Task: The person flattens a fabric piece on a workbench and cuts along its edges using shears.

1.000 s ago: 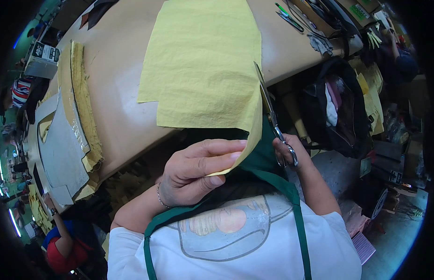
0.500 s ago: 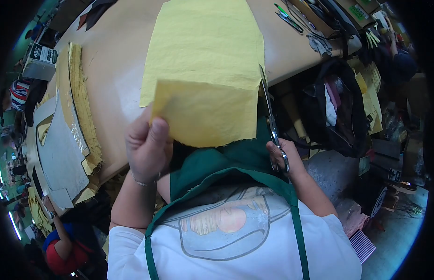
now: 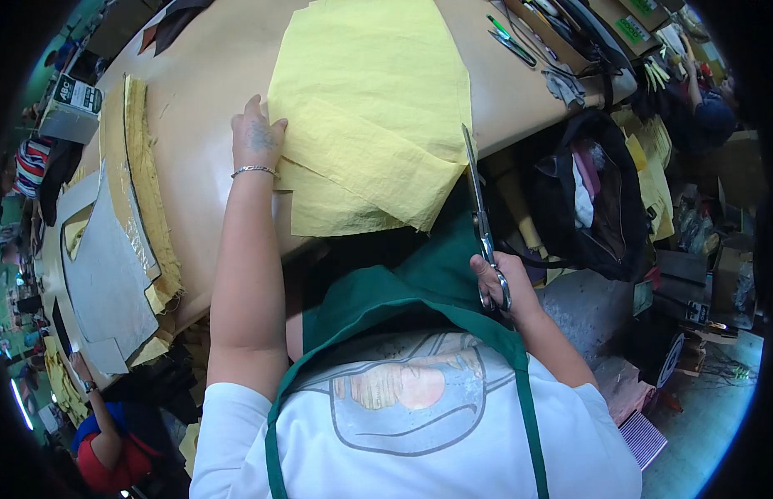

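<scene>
A large yellow cloth (image 3: pixel 370 75) lies on the table, its lower part folded over on itself and its near edge hanging a little past the table edge. My left hand (image 3: pixel 258 137) is at the cloth's left edge, back of the hand up, fingers apart and pointing away from me. My right hand (image 3: pixel 504 287) has its thumb and fingers in the handles of long metal scissors (image 3: pixel 476 200). The scissors point away from me, blade tips beside the cloth's right edge, and the blades look nearly closed.
Grey pattern pieces and yellow strips (image 3: pixel 112 249) lie at the table's left. Snips (image 3: pixel 513 41) and a grey rag (image 3: pixel 563 86) rest at the upper right. An open black bag (image 3: pixel 598 200) stands right of the table (image 3: pixel 195 108). A co-worker in red (image 3: pixel 108 453) is at lower left.
My left hand has moved up and left and laid the lifted yellow flap down over the cloth, and its fingers have opened. The scissors have shifted slightly and remain in my right hand.
</scene>
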The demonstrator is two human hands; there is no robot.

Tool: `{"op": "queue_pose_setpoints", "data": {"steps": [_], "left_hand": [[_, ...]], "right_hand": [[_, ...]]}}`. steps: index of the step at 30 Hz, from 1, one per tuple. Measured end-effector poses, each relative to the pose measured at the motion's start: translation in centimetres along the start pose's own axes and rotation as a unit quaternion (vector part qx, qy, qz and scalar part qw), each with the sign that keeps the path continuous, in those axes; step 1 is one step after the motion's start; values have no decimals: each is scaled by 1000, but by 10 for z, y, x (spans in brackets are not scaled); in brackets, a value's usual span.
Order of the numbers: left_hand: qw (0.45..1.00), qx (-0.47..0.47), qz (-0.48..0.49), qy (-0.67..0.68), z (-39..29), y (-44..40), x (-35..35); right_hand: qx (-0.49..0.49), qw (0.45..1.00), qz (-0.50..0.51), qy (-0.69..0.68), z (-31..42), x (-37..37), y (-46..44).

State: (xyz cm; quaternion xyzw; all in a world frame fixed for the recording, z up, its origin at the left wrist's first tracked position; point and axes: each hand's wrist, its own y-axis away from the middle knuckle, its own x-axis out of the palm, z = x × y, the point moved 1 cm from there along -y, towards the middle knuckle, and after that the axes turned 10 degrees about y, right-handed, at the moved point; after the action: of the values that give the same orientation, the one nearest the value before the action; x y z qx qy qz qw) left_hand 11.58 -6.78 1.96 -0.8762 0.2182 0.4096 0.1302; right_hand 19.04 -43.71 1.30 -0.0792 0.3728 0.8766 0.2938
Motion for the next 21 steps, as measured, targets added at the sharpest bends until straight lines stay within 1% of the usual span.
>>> {"op": "queue_pose_setpoints", "data": {"steps": [1,4,7,9,11,14,16,17,19,20,21], "left_hand": [[998,-23,11,60,5,-1,0],[996,-7,3,93,14,5,-12],[995,-25,-25,95,45,28,-43],[993,-13,-64,94,84,49,-64],[994,-47,-95,21,94,80,-93],[970,76,-201,-112,114,111,-101],[974,130,-155,-102,56,123,-93],[977,176,-111,-39,39,127,-78],[978,207,6,8,-9,141,-51],[974,223,36,1,-23,145,-35],[971,237,26,-13,-34,147,-19]], "right_hand": [[-1,1000,4,2,0,-2,-1],[-9,1000,5,28,8,-7,-2],[3,994,40,98,26,-6,-8],[-4,986,77,149,38,0,-13],[-10,975,114,190,51,9,-18],[-5,962,158,224,65,19,-22],[3,957,159,243,71,18,-23],[9,955,157,253,72,16,-23],[15,955,163,249,71,11,-21],[16,956,166,242,68,8,-19],[18,958,167,233,66,5,-19]]}}
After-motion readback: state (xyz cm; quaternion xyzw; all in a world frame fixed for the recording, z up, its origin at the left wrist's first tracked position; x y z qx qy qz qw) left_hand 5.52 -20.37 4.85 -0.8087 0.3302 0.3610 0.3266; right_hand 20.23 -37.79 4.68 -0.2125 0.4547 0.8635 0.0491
